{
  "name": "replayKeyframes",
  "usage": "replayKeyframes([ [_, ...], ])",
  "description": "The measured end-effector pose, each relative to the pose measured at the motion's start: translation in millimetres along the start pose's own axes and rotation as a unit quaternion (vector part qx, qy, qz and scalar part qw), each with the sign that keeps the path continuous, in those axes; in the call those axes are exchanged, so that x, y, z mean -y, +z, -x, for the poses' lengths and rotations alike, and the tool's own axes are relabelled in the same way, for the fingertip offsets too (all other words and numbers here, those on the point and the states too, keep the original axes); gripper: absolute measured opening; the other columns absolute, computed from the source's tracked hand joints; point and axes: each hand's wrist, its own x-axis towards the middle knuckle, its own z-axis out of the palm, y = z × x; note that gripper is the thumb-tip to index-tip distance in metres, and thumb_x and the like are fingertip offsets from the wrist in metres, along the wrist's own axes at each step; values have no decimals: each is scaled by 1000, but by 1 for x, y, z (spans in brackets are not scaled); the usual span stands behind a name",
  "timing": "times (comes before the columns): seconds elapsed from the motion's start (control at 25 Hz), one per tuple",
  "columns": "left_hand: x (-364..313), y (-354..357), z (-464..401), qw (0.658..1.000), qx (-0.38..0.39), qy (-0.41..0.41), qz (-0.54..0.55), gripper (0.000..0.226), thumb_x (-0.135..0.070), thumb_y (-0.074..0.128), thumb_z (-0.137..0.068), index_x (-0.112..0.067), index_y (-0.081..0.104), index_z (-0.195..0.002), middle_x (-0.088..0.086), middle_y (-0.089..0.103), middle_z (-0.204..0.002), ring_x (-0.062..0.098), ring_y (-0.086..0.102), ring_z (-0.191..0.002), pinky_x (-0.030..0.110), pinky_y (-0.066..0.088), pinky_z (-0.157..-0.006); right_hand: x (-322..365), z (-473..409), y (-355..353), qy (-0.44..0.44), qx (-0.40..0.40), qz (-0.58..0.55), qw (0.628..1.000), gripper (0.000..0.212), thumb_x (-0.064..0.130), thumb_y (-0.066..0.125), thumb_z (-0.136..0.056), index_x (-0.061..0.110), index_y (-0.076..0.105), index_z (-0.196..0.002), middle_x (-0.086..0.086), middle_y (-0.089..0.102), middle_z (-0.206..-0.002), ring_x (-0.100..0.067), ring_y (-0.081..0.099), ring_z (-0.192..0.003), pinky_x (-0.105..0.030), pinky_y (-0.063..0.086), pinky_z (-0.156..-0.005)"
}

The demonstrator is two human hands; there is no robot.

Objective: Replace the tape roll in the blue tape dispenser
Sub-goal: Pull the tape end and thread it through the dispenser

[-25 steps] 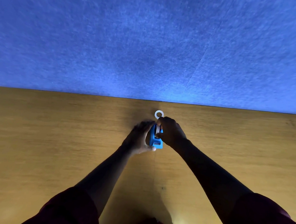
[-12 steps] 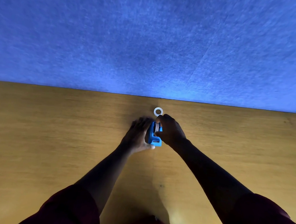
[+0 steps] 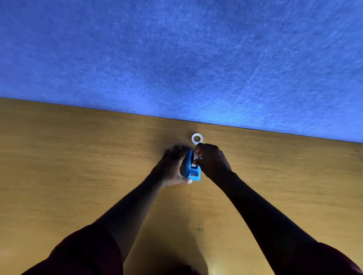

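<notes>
A small blue tape dispenser (image 3: 192, 170) stands on the wooden table (image 3: 67, 161), its cutter end toward me. My left hand (image 3: 171, 165) cups its left side. My right hand (image 3: 212, 162) reaches in from the right, and its fingertips pinch a white tape roll (image 3: 195, 158) seated in the dispenser's slot. Only a narrow strip of that roll shows between the fingers. A second white ring-shaped tape roll (image 3: 197, 138) lies flat on the table just beyond the dispenser, touching neither hand.
A blue felt partition (image 3: 182, 51) rises along the table's far edge, close behind the loose roll. Bare wood stretches to the left and right of my hands. My dark red sleeves fill the bottom corners.
Both hands stay on the dispenser. The right fingers have shifted slightly on the roll in the slot. The view has drifted a little; the loose roll has not moved.
</notes>
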Motion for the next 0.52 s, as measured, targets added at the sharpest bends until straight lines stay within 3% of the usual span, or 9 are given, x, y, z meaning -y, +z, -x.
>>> replayKeyframes([
  [0.16,-1,-1,0,1000,2,-6,5,105,-44,90,-62,-23,32,-147,4,37,-148,23,32,-134,39,36,-109,-1,-2,-1,-2,6,-6,1000,21,13,79,-82,13,64,-97,1,66,-86,-14,67,-76,-21,50,-58],
  [0.36,0,-1,0,1000,16,-12,4,107,-45,90,-63,-23,31,-149,4,35,-152,25,33,-138,44,37,-114,-3,-4,-1,6,19,-5,1000,33,16,85,-74,14,63,-99,-3,68,-93,-20,67,-80,-38,59,-69],
  [0.52,-1,-2,-1,1000,15,-19,-3,108,-46,90,-62,-25,29,-149,5,34,-152,28,35,-138,43,40,-112,-3,-1,5,-10,11,-1,1000,38,16,86,-74,14,61,-103,-3,67,-95,-18,67,-81,-36,60,-69],
])
